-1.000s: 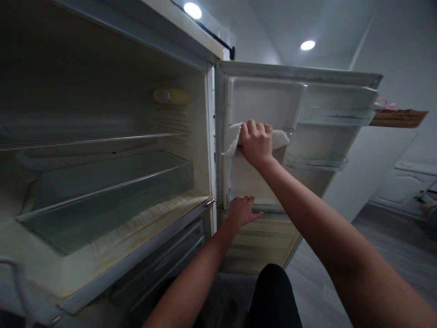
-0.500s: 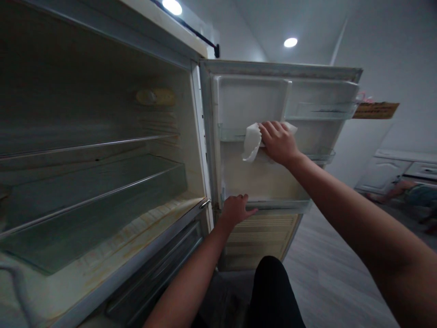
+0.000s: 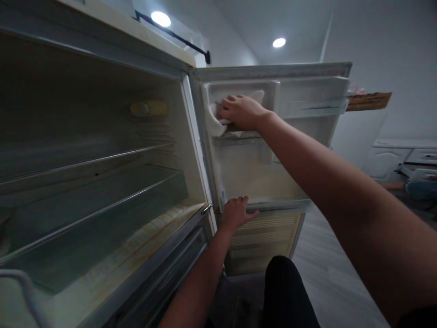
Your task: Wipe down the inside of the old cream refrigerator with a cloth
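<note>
My right hand (image 3: 241, 111) is closed on a white cloth (image 3: 218, 125), pressed against the upper left recess of the open refrigerator door (image 3: 249, 168). Part of the cloth sticks out above the knuckles, and the rest is hidden under the palm. Lower down, my left hand (image 3: 236, 212) grips the rim of the bottom door shelf (image 3: 276, 205) near the hinge side, fingers over it and thumb stretched to the right. A clear door rack (image 3: 314, 109) is at the upper right of the door.
The refrigerator compartment on the left has a glass shelf (image 3: 95, 209) and stained inner surfaces. A lower door (image 3: 266, 232) with a ribbed panel stands open beneath. My knee (image 3: 285, 282) is close below. Cardboard (image 3: 368, 101) and white cabinets (image 3: 385, 161) are beyond the door.
My right hand has moved up and left with the cloth, from the middle of the door into its upper left recess. My left hand stays at the bottom shelf. The view has shifted slightly.
</note>
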`<act>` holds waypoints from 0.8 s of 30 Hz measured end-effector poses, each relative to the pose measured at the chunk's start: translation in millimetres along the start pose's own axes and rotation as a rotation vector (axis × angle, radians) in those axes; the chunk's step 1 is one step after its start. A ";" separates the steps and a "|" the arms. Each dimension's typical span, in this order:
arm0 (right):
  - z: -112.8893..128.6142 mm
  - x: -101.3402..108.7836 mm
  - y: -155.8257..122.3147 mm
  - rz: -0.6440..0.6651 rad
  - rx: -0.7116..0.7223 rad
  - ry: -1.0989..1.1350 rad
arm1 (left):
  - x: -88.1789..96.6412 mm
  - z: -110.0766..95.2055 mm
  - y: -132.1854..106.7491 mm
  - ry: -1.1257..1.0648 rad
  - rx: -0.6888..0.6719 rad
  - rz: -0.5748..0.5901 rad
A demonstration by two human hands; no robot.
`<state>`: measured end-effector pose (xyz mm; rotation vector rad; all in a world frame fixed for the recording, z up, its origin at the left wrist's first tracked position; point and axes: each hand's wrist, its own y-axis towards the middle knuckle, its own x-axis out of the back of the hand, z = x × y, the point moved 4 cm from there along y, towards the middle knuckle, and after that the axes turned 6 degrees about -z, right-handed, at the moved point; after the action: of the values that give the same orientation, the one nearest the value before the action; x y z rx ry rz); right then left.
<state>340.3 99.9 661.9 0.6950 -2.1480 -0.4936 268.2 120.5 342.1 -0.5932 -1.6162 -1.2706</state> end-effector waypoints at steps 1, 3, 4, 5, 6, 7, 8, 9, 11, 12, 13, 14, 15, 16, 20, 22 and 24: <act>-0.5 -5.0 1.5 0.037 0.007 -0.024 | -0.2 1.4 -1.2 0.000 -0.004 -0.004; -6.8 -10.4 -0.5 0.054 -0.043 -0.048 | -0.9 3.4 -3.2 -0.002 -0.013 -0.006; -11.8 -11.0 -3.7 0.038 -0.084 -0.052 | -1.3 4.2 -4.0 -0.004 -0.019 -0.004; -17.3 -10.9 -7.9 0.017 -0.124 -0.052 | -1.6 4.7 -4.6 -0.006 -0.025 -0.001; -22.6 -10.6 -12.8 -0.003 -0.156 -0.048 | -1.6 5.2 -5.0 -0.010 -0.028 -0.001; -27.2 -10.7 -17.8 -0.012 -0.176 -0.041 | -1.5 5.5 -5.2 -0.014 -0.031 0.001; -31.0 -11.5 -22.5 -0.006 -0.187 -0.033 | -1.2 5.7 -5.4 -0.017 -0.033 0.004; -33.8 -12.5 -26.7 0.015 -0.193 -0.024 | -0.8 5.7 -5.4 -0.017 -0.037 0.008; -36.5 -13.8 -33.0 0.107 -0.197 0.005 | 0.6 5.4 -5.4 -0.011 -0.044 0.018; -36.9 -12.3 -35.7 0.165 -0.199 0.025 | 1.4 5.2 -5.4 -0.006 -0.046 0.023; -37.1 -7.8 -38.4 0.208 -0.201 0.047 | 2.5 5.0 -5.4 -0.002 -0.049 0.027; -37.0 0.5 -41.5 0.221 -0.192 0.070 | 3.7 4.8 -5.6 0.000 -0.049 0.028; -37.0 12.4 -45.4 0.195 -0.167 0.085 | 4.9 5.0 -5.9 -0.001 -0.046 0.028; -37.5 27.2 -50.8 0.140 -0.133 0.085 | 6.1 5.3 -6.3 -0.001 -0.042 0.028; -50.9 79.5 -88.3 -0.024 -0.056 -0.129 | 8.9 8.8 -9.5 -0.007 -0.035 0.024; -68.5 86.1 -107.0 0.026 -0.157 -0.248 | 8.8 11.1 -11.7 -0.018 -0.040 0.019; -90.1 80.2 -117.8 0.097 -0.317 -0.224 | 8.0 13.6 -13.7 -0.034 -0.030 0.017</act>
<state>406.5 -51.2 696.9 0.3708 -2.2264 -0.8710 248.4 127.0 343.0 -0.6495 -1.6192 -1.2806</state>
